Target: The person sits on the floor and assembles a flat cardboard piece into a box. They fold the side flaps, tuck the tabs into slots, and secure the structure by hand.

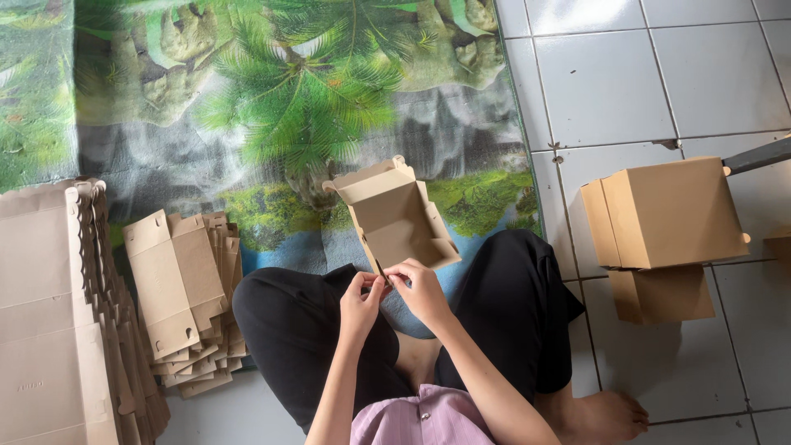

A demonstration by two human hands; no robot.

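Cardboard blanks (45,330) lie stacked flat at far left, and a smaller pile of die-cut flats (177,297) sits just right of them, both near the sitter's knee and easy to reach. At centre, over the lap, a half-folded carton (397,222) stands tilted with its open side toward the person; the left hand (360,301) and right hand (420,290) both pinch its near bottom edge, fingers closed on a flap. Right of the printed mat (272,91), on the tiled floor (659,74), 2 finished boxes (663,214) rest touching, well apart from the flats.
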